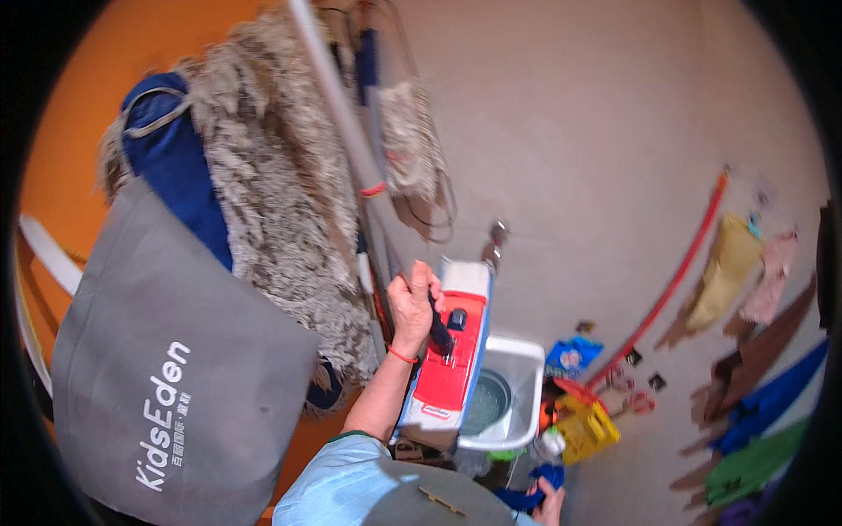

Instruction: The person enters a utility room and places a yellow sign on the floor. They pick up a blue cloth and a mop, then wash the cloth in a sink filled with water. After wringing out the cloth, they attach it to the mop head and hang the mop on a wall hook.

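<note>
My left hand (413, 306), with a red band at the wrist, grips the dark lower part of a long metal mop handle (345, 118). The handle joins a red and white flat mop head (450, 355), which is raised beside a white sink (533, 394). At the bottom, my right hand (549, 503) holds a bunched blue cloth (546, 477). A round basin (490, 398) with water sits inside the sink.
Shaggy grey mop pads (283, 197) and a blue cloth (177, 177) hang at the left, behind a grey printed bag or cover (184, 368). A yellow plastic container (585, 430), a red hose (684, 276) and several hanging cloths (750, 454) are along the right wall.
</note>
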`<control>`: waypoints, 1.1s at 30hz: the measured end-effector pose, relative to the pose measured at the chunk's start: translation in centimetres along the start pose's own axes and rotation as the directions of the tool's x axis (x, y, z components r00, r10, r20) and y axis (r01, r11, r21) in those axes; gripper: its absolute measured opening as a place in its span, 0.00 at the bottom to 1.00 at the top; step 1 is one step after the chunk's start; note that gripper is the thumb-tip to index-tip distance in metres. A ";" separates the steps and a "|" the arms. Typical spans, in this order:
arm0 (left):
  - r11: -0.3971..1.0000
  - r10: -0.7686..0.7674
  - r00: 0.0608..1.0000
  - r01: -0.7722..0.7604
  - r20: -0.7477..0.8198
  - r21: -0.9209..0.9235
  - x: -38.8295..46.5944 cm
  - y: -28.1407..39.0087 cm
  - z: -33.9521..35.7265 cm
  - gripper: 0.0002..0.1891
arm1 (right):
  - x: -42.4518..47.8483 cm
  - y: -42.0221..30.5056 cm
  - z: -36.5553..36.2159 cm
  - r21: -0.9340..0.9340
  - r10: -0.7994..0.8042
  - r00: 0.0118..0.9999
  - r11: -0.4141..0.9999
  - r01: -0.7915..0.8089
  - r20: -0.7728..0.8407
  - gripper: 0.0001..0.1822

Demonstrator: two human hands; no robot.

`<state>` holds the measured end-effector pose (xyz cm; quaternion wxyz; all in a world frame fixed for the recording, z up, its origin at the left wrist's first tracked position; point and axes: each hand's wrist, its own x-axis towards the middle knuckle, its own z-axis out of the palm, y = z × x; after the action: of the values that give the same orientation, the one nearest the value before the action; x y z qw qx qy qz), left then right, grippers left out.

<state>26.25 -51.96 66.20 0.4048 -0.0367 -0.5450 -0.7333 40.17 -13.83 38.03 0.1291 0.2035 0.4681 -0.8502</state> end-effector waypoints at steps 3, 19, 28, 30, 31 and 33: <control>0.999 0.035 0.996 -0.032 0.079 -0.040 -4.5 0.9 3.3 0.21 | -0.2 -0.8 -1.5 0.012 -0.009 1.000 1.000 0.010 -0.017 0.10; 0.984 0.181 0.434 -0.078 0.883 -0.163 -33.5 -5.1 24.6 0.13 | -15.3 -7.6 -16.5 -0.234 -0.303 0.945 0.934 0.270 -0.121 0.08; 0.851 -0.035 -0.270 -0.512 0.962 -0.113 -39.9 -8.2 25.8 0.19 | -25.2 -14.2 -12.5 -0.463 -0.381 0.922 0.806 0.370 0.075 0.09; 0.834 -0.067 -0.347 -0.534 0.935 -0.139 -40.0 -8.5 26.5 0.19 | -24.4 -13.8 -13.2 -0.535 -0.502 0.864 0.742 0.403 -0.045 0.09; 0.812 -0.082 -0.374 -0.563 0.924 -0.155 -39.7 -8.4 26.7 0.19 | -23.8 -13.5 -13.3 -0.569 -0.558 0.824 0.710 0.414 -0.097 0.09; 0.762 -0.122 -0.415 -0.621 0.901 -0.183 -38.8 -8.4 26.8 0.20 | -21.9 -14.2 -12.5 -0.621 -0.613 0.779 0.662 0.420 -0.127 0.08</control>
<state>36.47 -7.62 51.33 -0.0433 -0.6512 -0.7511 -0.0994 56.55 4.91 52.84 -0.1468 0.1502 0.7488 -0.6286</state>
